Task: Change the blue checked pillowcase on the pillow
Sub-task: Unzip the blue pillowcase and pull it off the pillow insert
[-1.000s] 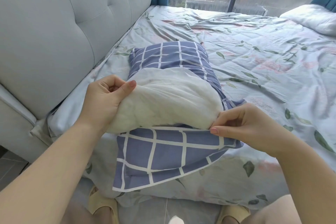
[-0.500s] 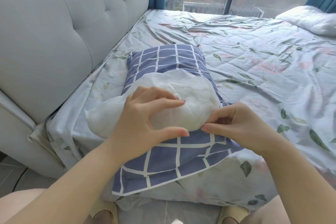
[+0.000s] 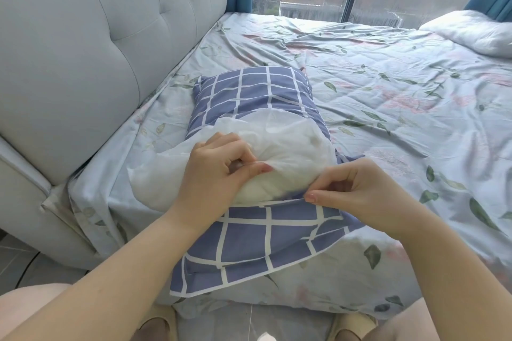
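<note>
The bed (image 3: 388,97), covered in a leaf-print sheet, is carrying the work near its front edge, just beside the padded headboard (image 3: 97,50). The blue checked pillowcase (image 3: 257,91) is lying lengthwise on the sheet, with its closed end pointing away from the person and its open end facing them. The lower flap of that opening is spreading flat over the bed's edge. The white pillow (image 3: 293,138) is sitting partly inside the case: its far portion is lying under the checked fabric, while its near portion is bulging bare out of the opening.

The left hand (image 3: 219,174) is gripping a bunch of the pillow's white cover between curled fingers and thumb. The right hand (image 3: 354,188) is pinching the hem of the pillowcase opening, right against the pillow's near corner.

Progress assessment: separation of pillow and case is judged roughly half complete. The pillow is not yet fully clear of the case. No replacement case is showing in view, so fitting one is outstanding.
</note>
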A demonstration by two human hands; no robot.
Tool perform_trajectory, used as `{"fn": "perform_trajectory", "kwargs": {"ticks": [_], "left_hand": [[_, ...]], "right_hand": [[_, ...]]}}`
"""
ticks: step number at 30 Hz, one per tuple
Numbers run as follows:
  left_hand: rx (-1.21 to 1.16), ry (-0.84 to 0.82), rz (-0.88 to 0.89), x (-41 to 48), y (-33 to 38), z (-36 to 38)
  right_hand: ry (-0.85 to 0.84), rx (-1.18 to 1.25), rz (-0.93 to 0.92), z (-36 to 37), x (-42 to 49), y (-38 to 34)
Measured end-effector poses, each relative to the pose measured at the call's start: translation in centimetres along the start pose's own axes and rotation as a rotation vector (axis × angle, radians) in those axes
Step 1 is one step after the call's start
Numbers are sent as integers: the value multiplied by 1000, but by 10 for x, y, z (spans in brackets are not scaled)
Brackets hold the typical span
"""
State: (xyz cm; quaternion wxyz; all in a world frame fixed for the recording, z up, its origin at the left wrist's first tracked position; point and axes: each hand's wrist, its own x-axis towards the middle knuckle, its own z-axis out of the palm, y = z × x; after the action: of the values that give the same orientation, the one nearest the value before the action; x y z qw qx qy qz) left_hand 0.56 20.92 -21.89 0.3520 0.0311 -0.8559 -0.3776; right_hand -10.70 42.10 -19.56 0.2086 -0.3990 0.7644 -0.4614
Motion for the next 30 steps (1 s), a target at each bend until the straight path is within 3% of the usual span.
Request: {"fn": "perform_trajectory", "kwargs": {"ticks": [6,9,13,18,21,24,27,30], "left_hand": [[-242,-4,-234,-2,2,-10],[-307,-25,-298,-5,3,-8],[-372,-156,-320,-14,8,-4],[-272,-315,-245,-26,12,4],[-307,-303,-238,-25,16,-3],[-273,-148,-319,-18,11,-19],[-101,26,-459,-10,-12,-39],[-98,6,-679,-6,-36,-49]], "right_hand": [[-57,104,101,-6,-3,1],[71,262,179,-12,-1,2],[282,492,440,-16,7,10],[327,409,503,-6,9,12],[353,266,522,-2,11,14],[430,220,489,0,12,12],[578,147,308,-2,15,14],[596,123,106,4,17,15]]}}
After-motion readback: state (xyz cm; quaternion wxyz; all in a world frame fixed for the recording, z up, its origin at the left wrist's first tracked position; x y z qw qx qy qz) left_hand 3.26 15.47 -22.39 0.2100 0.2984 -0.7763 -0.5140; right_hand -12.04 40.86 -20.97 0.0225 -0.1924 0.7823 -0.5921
